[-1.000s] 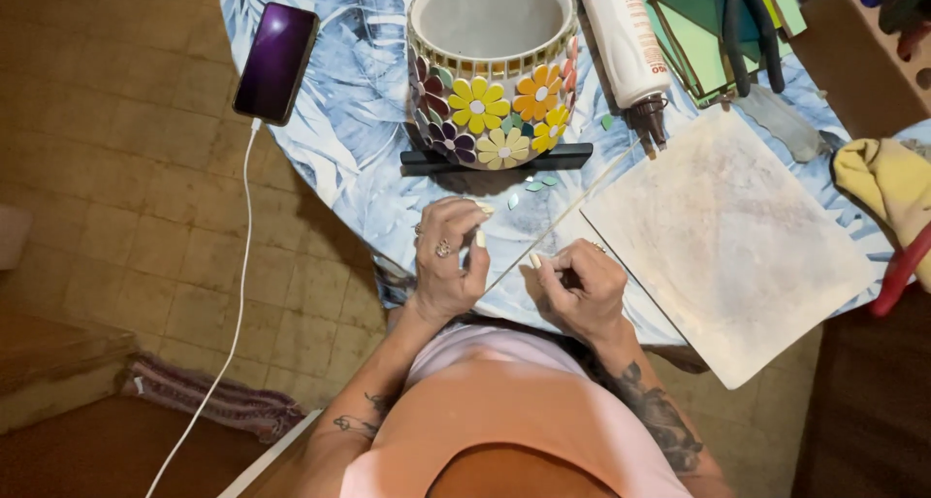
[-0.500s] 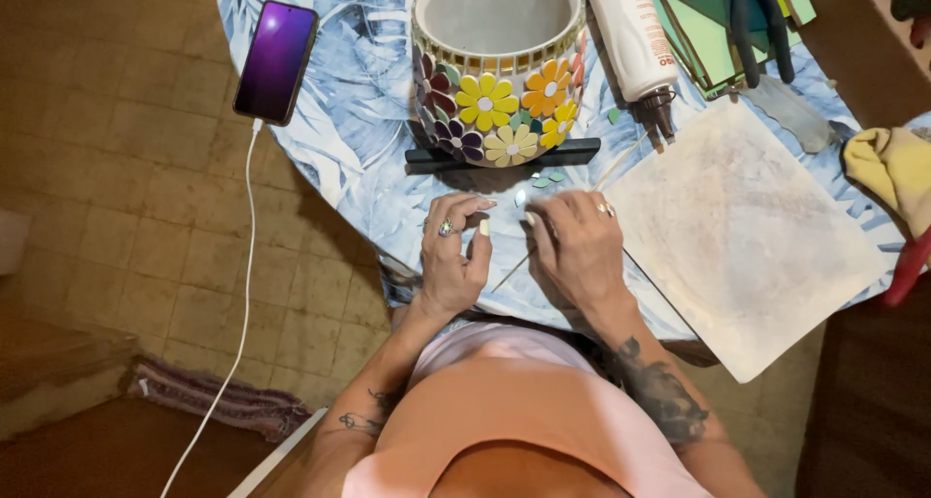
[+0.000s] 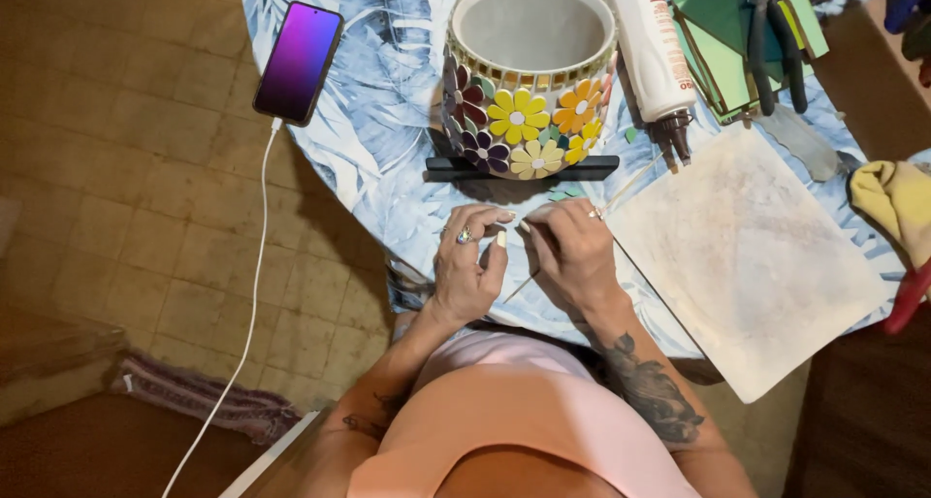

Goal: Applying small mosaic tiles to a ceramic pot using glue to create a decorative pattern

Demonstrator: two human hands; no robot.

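- A phone with a lit purple screen is laid at the left edge of the table, which is covered with a blue leaf-patterned cloth.
- A white cable is plugged into the phone's lower end and is trailed down over the tiled floor.
- The left hand is held over the table's near edge, a ring worn on one finger, with thumb and fingertips drawn together on a small pale piece; what the piece is cannot be made out.
- A thin stick is seen slanting down between the two hands.
- The right hand is set just beside the left, touching it at the fingertips, with its fingers curled in; what is pinched there is hidden.
- A pot decorated with yellow, orange and purple mosaic flowers is stood beyond the hands on a dark flat bar.
- A white glue bottle is laid to the right of the pot, nozzle pointed toward the person.
- A pale stained board is placed right of the hands, one corner overhanging the table.
- Dark-handled pliers are rested on green sheets at the far right.
- A yellow cloth is found at the right edge.
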